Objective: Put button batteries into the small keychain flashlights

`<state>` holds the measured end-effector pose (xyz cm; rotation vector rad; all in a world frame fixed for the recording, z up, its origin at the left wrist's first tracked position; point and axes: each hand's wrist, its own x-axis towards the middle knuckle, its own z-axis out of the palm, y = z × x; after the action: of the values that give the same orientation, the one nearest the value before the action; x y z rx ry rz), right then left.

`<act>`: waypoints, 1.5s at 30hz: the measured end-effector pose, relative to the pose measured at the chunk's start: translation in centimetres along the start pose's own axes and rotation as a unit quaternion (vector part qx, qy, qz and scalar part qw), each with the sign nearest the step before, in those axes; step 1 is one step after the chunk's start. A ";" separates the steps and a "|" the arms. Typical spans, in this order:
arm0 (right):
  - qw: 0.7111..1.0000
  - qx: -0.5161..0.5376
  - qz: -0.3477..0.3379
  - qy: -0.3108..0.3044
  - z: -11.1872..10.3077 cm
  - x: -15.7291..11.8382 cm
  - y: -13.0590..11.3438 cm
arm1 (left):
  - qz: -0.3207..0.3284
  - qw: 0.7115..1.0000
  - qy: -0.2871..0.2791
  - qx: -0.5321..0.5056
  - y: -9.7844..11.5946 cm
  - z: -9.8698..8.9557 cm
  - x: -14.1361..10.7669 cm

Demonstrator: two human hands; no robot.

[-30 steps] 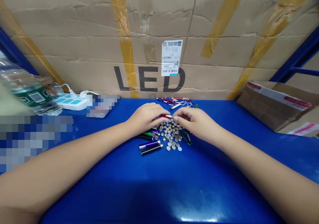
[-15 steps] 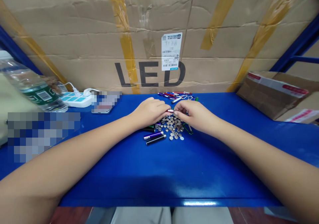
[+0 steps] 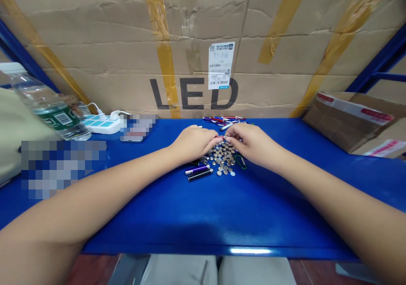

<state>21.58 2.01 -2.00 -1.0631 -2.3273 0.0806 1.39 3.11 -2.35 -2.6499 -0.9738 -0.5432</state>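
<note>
Two bare hands: the left hand [image 3: 194, 143], back uppermost, fingers curled, gripping a slim red tube [image 3: 221, 137] with a shiny end; the right hand [image 3: 249, 139], fingers bent, thumb and fingertips closed on the tube's other end. The tube lies level between them, just above several dozen flat, round metal discs [image 3: 223, 156], too many overlapping to count.

Two smooth cylinders with silvery ends, side by side near the discs: one purple cylinder [image 3: 197, 169], one black cylinder [image 3: 200, 175]. One green metal carabiner [image 3: 241, 162], looped, right of the discs. One heap of slender tubes [image 3: 218, 120], red, purple and silver, partly hidden, uncountable.

One glossy blue tabletop [image 3: 222, 217]. One creased cardboard sheet [image 3: 127, 65], lettered LED, bearing four amber tape strips and one white paper label [image 3: 221, 65]. One open brown carton [image 3: 345, 116]. One clear plastic bottle [image 3: 57, 111], tilted.
</note>
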 end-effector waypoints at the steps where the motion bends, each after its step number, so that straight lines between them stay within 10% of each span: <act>1: 1.000 -0.008 -0.004 0.008 -0.2 0.0 0.0 | -0.017 0.999 -0.004 -0.033 0.2 -0.1 0.1; 10: 1.000 -0.017 0.019 0.011 -1.8 0.0 -0.8 | -0.073 0.982 0.088 -0.151 0.4 -0.1 -0.2; 21: 0.986 -0.157 -0.058 -0.001 -1.7 0.0 -1.6 | -0.003 1.000 0.000 -0.017 -0.1 -0.7 -0.1; 29: 0.988 0.141 0.067 0.012 -1.2 -0.1 -1.2 | -0.011 0.998 0.063 -0.024 -0.2 -1.7 0.1; 34: 0.995 0.099 0.020 -0.027 -2.1 -0.1 -1.6 | -0.004 0.998 -0.011 0.054 1.0 -2.5 -0.3; 40: 0.995 0.039 -0.010 -0.088 -2.8 -0.3 -1.1 | -0.097 0.992 -0.068 -0.041 2.7 -2.8 -0.9; 45: 0.991 0.049 -0.015 -0.125 -2.6 -0.6 -1.3 | -0.018 0.994 -0.060 -0.094 2.4 -2.6 -2.7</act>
<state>22.34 0.26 0.27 -1.0176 -2.5330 0.3296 0.42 -1.13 -1.42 -2.8653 -1.0539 -0.5109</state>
